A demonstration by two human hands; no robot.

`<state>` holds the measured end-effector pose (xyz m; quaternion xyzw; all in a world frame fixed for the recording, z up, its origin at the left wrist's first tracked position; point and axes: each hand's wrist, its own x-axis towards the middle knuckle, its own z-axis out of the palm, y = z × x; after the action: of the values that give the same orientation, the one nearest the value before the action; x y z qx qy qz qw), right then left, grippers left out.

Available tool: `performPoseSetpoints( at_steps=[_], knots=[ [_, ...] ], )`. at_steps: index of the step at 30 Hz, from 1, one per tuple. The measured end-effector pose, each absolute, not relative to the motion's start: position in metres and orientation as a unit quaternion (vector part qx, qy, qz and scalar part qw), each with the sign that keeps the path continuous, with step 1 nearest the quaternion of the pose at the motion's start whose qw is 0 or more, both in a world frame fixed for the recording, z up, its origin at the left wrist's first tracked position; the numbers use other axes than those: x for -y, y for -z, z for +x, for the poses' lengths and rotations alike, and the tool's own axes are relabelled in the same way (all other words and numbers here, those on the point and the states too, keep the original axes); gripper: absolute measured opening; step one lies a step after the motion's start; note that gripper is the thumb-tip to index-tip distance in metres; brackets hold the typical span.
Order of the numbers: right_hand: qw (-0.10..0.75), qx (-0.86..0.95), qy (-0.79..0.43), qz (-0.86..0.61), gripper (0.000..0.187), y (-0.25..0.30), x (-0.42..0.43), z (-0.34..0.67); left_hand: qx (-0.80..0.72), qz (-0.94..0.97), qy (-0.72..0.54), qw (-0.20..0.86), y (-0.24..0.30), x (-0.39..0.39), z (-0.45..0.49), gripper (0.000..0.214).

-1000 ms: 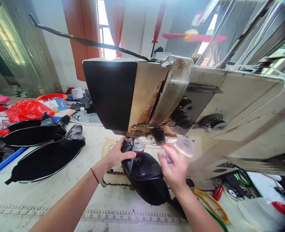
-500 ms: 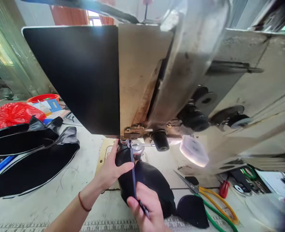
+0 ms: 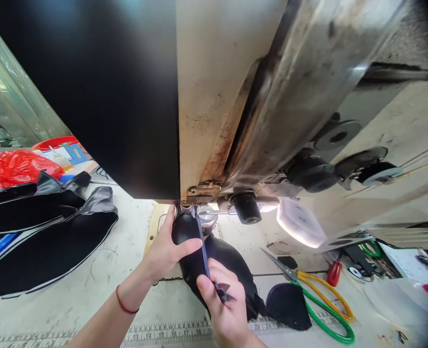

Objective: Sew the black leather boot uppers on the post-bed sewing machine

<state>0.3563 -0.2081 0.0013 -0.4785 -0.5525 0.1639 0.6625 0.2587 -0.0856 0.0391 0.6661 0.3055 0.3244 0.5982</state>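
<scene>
A black leather-like piece (image 3: 190, 249) lies under the presser foot (image 3: 194, 211) of a sewing machine, with a dark narrow strip (image 3: 203, 246) running along its raised edge. On its left side rests my left hand (image 3: 165, 251), fingers stretched out toward the foot and thumb laid across to the strip. My right hand (image 3: 226, 304), closer to me, is closed in a pinch on the lower end of the strip. To the right of the strip spreads another part of the black material (image 3: 232, 266). The needle tip is too small to make out.
The machine head (image 3: 206, 106) hangs low over my hands. Scissors (image 3: 322, 290) with yellow and green handles lie right, beside a black fabric scrap (image 3: 288, 304) and a red-handled tool (image 3: 334, 274). Sewn black pieces (image 3: 54, 241) and a red plastic bag (image 3: 18, 169) lie left.
The view has moved closer to the machine head. My right hand has shifted slightly up along the strip and turned. My left hand stays in nearly the same place on the piece.
</scene>
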Motion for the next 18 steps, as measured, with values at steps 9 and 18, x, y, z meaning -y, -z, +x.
performPoseSetpoints(
  at_steps=[9,18],
  knots=[
    [0.674,0.539,-0.141,-0.485,0.04,-0.007,0.193,0.345,-0.254,0.655,-0.306,0.643,-0.046,0.071,0.26,0.053],
    [0.683,0.52,-0.135,-0.495,0.038,-0.014,0.199,0.37,-0.29,0.691,-0.294,0.594,-0.043,0.072,0.256,0.062]
  ],
)
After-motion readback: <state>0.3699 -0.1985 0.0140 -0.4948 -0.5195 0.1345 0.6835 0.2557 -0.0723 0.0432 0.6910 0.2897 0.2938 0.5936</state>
